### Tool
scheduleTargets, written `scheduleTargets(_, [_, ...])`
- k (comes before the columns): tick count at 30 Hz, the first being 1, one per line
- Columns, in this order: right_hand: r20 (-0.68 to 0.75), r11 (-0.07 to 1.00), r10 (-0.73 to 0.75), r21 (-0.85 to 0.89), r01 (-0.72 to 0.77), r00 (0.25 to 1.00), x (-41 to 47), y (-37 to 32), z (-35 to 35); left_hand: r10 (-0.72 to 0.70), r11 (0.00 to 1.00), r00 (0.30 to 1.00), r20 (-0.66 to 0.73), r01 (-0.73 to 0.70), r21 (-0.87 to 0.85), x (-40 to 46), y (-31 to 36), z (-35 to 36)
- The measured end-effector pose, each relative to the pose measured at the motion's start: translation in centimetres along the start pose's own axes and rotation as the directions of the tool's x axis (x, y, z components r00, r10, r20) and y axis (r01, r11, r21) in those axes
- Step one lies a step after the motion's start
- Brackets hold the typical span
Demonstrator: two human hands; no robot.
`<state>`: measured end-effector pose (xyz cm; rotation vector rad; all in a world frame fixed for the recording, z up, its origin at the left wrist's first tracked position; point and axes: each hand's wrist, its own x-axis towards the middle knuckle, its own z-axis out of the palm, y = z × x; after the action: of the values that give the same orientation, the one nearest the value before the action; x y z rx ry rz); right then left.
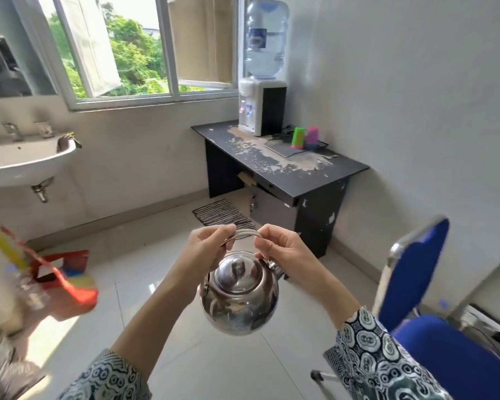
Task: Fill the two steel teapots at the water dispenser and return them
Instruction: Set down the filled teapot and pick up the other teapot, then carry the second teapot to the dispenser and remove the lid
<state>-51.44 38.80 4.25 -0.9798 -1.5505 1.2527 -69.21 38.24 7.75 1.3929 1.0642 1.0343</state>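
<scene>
So both hands are up in front of the person, holding one steel teapot (239,293) by its thin wire handle (244,233). The left hand (207,245) has its fingers curled tight around the left end of the handle, and the right hand (280,246) pinches the right end, fingers bent in around the wire. The pot hangs below them over the tiled floor (202,356), lid (237,272) on, spout (277,271) poking out to the right under the right hand. Only one teapot is in view.

The water dispenser (261,109) sits well apart from the pot, at the back end of a dark desk (295,180) with a badly peeling top, in the corner by the window (145,53). A big bottle (266,39) sits on top of it. Near it on the desk are a green cup (298,137) and a pink cup (312,137), just beside each other.

Left side has a white sink (23,163) on the wall. A blue chair (416,284) is at the right, and a striped mat (223,213) lies on the floor by the desk.
</scene>
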Motion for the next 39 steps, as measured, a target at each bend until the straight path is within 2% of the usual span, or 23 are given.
scheduleTargets(8, [-0.001, 0.999, -0.01, 0.031, 0.01, 1.0, 17.3, 1.9, -4.1, 0.062, 0.994, 0.997, 0.044, -0.066, 0.088, 16.6, 0.8, -5.3])
scheduleTargets(19, [-0.121, 0.989, 0.049, 0.143, -0.031, 0.991, 40.4, 6.6, -8.8, 0.072, 0.985, 0.995, 0.076, -0.082, 0.149, 41.9, -1.8, -12.5])
scheduleTargets(29, [-0.278, 0.95, 0.072, 0.312, 0.019, 0.958, 64.5, 10.2, -13.4, 0.073, 0.978, 0.968, 0.239, -0.116, 0.171, 67.7, -1.9, -20.0])
scheduleTargets(34, [-0.33, 0.932, 0.116, 0.361, 0.012, 0.937, 74.0, 12.3, -15.9, 0.057, 0.969, 0.966, 0.253, -0.115, 0.218, 78.3, -3.3, -22.3])
scheduleTargets(39, [-0.318, 0.927, 0.14, 0.375, -0.011, 0.938, 82.9, 15.5, -18.9, 0.053, 0.951, 0.972, 0.227, -0.118, 0.284, 88.6, -5.6, -23.8])
